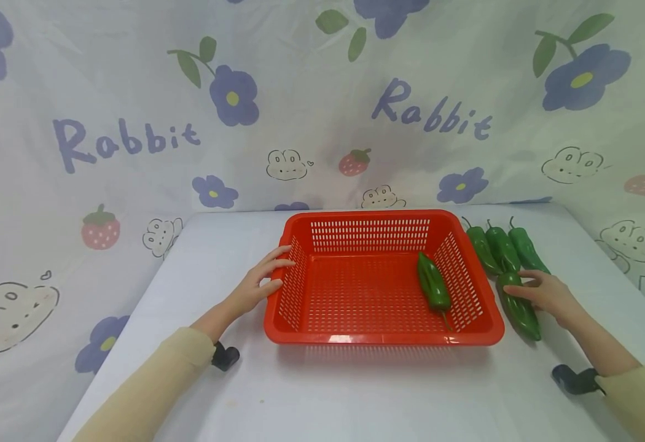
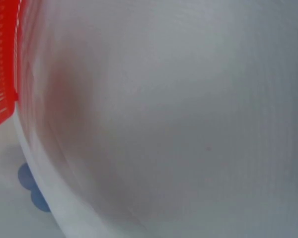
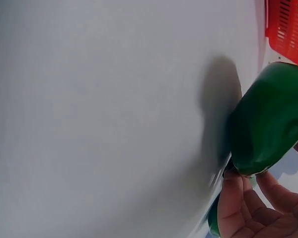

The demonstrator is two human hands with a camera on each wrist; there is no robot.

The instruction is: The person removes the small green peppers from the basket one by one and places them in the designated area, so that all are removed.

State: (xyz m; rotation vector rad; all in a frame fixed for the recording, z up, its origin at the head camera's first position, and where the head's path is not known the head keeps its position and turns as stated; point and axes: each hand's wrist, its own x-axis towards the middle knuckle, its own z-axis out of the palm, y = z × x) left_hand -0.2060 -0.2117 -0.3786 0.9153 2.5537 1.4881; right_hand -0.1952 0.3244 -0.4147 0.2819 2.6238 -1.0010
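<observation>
A red plastic basket (image 1: 383, 338) with slotted walls stands in the middle of the table, and one long green pepper (image 1: 433, 282) lies inside it, toward the right wall. My left hand (image 1: 258, 279) rests on the basket's left rim, its fingers reaching over the edge. To the right of the basket, my right hand (image 1: 543, 294) holds another green pepper (image 1: 520, 312) between thumb and fingers. That pepper (image 3: 273, 119) looks large and glossy in the right wrist view, its far part cut off by the frame. The left wrist view mostly shows table, with the basket's corner (image 2: 2, 64) at its edge.
Three more green peppers (image 1: 502, 245) lie side by side behind the right hand, close to the basket's right wall. A white cloth (image 1: 322, 110) printed with flowers, rabbits and strawberries hangs behind the white table (image 1: 355, 399) and along its sides.
</observation>
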